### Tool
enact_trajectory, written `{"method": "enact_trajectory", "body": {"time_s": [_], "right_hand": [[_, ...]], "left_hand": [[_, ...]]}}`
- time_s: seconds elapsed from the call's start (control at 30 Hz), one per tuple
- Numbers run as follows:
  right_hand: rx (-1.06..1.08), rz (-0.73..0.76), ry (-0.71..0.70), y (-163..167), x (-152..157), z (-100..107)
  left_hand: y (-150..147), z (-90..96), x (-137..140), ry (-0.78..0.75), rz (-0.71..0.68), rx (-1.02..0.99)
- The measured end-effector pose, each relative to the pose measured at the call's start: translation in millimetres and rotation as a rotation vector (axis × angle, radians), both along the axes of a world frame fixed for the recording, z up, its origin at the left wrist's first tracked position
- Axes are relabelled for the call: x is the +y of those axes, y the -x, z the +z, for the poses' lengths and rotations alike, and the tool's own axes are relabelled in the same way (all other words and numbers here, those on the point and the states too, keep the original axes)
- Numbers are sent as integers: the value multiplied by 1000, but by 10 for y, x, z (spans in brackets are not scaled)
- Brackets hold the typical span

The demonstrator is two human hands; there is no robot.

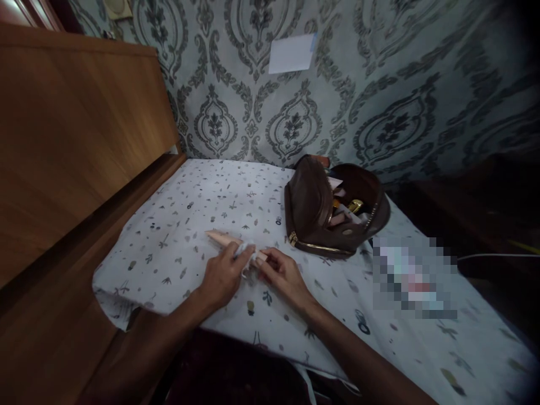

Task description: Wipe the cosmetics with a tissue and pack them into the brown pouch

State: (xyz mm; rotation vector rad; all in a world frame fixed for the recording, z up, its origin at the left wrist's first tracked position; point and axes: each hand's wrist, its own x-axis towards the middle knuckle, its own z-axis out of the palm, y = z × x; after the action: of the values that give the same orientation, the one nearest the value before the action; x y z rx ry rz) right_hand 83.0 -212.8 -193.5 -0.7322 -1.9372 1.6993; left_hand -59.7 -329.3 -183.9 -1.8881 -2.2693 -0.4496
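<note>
Both hands meet over the front middle of the patterned cloth. A peach-coloured tube [222, 238], tapering to a flat end, points out to the left past my left hand [223, 274]. That hand is closed around its middle, with a crumpled whitish wipe or tissue [248, 271] under the fingers. My right hand [283, 274] pinches the tube's other end between thumb and fingers. Part of the tube is hidden by the fingers, and the wipe looks blurred.
A brown zip bag [310, 202] stands unzipped at the back right, small items inside it. Right of it lies a pixelated object [415, 278] beside a white cable [498, 256]. A wooden cabinet [80, 124] borders the left. White paper [292, 54] hangs on the patterned wall.
</note>
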Motion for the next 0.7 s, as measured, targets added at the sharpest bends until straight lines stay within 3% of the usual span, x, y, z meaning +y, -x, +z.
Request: {"method": "enact_trajectory", "body": {"time_s": [0.1, 0.2, 0.3, 0.4, 0.53, 0.6, 0.7], "right_hand": [[-26, -7, 33, 7, 23, -30], [-12, -9, 85, 19, 27, -27], [30, -34, 182, 29, 22, 12], [90, -76, 315, 36, 10, 57], [141, -91, 456, 40, -17, 98], [128, -82, 494, 35, -25, 116], [82, -87, 543, 21, -15, 139]], "left_hand": [[345, 49, 33, 18, 215, -15], [669, 127, 21, -93, 319, -60], [695, 150, -16, -278, 254, -129], [397, 90, -51, -376, 52, -190], [-23, -33, -44, -244, -172, -136], [-36, -58, -10, -158, -151, -110], [216, -37, 41, -116, 21, -130]]}}
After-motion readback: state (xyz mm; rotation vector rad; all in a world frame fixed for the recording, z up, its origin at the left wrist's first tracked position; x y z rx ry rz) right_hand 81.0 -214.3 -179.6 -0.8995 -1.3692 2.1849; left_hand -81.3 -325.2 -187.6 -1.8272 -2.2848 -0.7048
